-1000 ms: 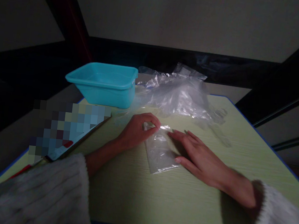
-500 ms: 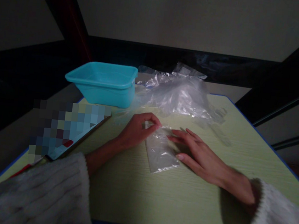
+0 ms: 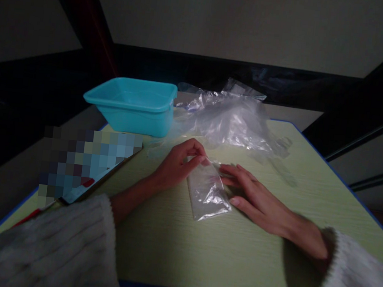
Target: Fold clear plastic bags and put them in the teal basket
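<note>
Pinching the far short edge of a small clear bag point(image 3: 208, 192), the left hand point(image 3: 175, 164) has thumb and forefinger closed together on the plastic. Right hand point(image 3: 257, 200) lies flat, fingers point(image 3: 234, 171) stretched out and apart, tips on the bag's far right corner, thumb against its right long edge; nothing is gripped.

Bag sits between the two hands, flat on the counter point(image 3: 166, 250) at its near end and lifted and creased at the far end under the left fingers. Long axis runs from the fingertips back toward the person, near end leaning slightly right. Whether the far edge is the mouth cannot be told.

Beyond the fingertips: a loose heap of clear plastic bags point(image 3: 230, 120), near but apart from the hands. Beyond and left of the left fingers: a teal tub point(image 3: 132, 107), upright, just beside the heap. Left of the left wrist: a flat item point(image 3: 86, 164), blurred out, lying at the counter's edge.

Counter top is pale yellow-green wood grain with blue edging. Both forearms wear white knit sleeves point(image 3: 47, 247). Room is dim; pale wall behind, dark beams crossing it.
</note>
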Demonstrator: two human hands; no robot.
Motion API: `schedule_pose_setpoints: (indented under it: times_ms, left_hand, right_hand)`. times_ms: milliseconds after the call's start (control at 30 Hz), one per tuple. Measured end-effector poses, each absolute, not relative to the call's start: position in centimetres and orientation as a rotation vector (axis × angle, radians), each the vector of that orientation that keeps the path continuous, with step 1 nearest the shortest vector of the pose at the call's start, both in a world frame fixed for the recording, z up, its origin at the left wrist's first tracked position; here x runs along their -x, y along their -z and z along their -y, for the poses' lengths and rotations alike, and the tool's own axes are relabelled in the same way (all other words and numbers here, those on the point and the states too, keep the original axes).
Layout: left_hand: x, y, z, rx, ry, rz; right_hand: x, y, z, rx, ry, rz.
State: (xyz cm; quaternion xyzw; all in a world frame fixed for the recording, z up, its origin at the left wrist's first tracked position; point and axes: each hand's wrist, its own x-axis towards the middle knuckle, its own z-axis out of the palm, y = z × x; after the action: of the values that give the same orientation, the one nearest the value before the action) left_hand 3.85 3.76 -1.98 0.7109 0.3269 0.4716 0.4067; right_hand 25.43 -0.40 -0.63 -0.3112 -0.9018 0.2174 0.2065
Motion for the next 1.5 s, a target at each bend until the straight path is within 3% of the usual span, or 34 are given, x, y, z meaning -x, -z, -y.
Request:
schedule_pose_setpoints:
  times_ms: [167,567,900,1200,1500]
  left_hand:
    - [-3.9,1.9,-3.7,-1.792,-1.186,-0.827]
    - [-4.5,1.6,-3.6,-1.905,-1.183,-0.952]
    - [-5.0,2.1,-2.2,-2.393,-1.201,-1.112]
    - [-6.1,1.7,2.4,-2.726,-0.606,-1.088]
    - [-5.6,1.6,2.7,-2.792,-0.341,-0.890]
  right_hand:
    - [-25.4,0.5,0.3,0.832,-0.733,2.495]
    - [-25.6,0.8,0.0,0.874,-0.690,2.404]
    - [-25.5,0.7,0.0,1.017,-0.587,2.261]
    - [-25.6,0.6,0.1,1.070,-0.475,2.285]
    - [-25.7,0.7,0.2,1.112,-0.454,2.279]
